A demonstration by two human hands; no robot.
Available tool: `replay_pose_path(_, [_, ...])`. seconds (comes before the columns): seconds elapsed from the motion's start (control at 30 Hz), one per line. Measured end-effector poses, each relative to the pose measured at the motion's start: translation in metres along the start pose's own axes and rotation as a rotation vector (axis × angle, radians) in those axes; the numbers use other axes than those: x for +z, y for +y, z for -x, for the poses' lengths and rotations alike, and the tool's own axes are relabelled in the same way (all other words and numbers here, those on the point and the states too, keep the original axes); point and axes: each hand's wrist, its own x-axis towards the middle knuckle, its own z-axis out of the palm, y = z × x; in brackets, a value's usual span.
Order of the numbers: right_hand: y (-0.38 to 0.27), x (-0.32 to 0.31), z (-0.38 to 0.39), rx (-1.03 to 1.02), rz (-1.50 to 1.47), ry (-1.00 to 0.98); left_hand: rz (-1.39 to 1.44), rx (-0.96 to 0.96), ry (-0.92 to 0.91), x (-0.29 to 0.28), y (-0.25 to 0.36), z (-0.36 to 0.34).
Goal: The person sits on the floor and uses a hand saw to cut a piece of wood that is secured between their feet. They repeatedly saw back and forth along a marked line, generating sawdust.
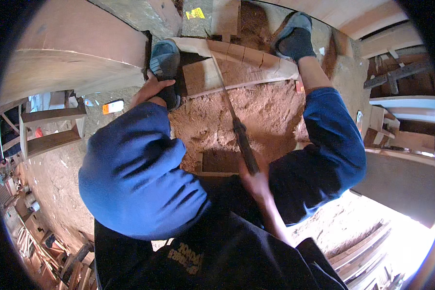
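Right hand (257, 182) closed around dark handle of handsaw (234, 121) — blade laid across wooden plank (237, 72), in cut near its middle. Plank pinned on floor under both grey shoes (165, 60), saw marks seen along its far edge. Left hand (150, 91) rested by left shoe, fingers curled, nothing gripped. Sawdust (256, 116) heaped between blue-trousered knees — small wooden shelf unit (50, 130) stood well apart at left.

Daylight floods in from the lower right, blown out to white glare; the middle sits in soft shade. Edges bend, corners black.
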Motion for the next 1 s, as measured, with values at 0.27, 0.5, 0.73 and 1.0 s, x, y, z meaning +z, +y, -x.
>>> replay_pose_path(0.27, [-0.014,0.001,0.005,0.166,-0.129,-0.078,0.077,0.003,-0.037,-0.001,0.010,0.007])
replay_pose_path(0.5, [-0.007,0.005,-0.004,0.190,-0.170,-0.011,0.123,0.041,-0.048,-0.007,0.009,0.009])
replay_pose_path(0.73, [-0.008,-0.006,0.030,-0.010,0.013,-0.066,0.093,-0.071,-0.031,-0.002,0.050,0.043])
replay_pose_path(1.0, [-0.012,0.005,-0.008,0.310,-0.193,-0.132,0.320,0.093,-0.020,-0.012,0.012,0.037])
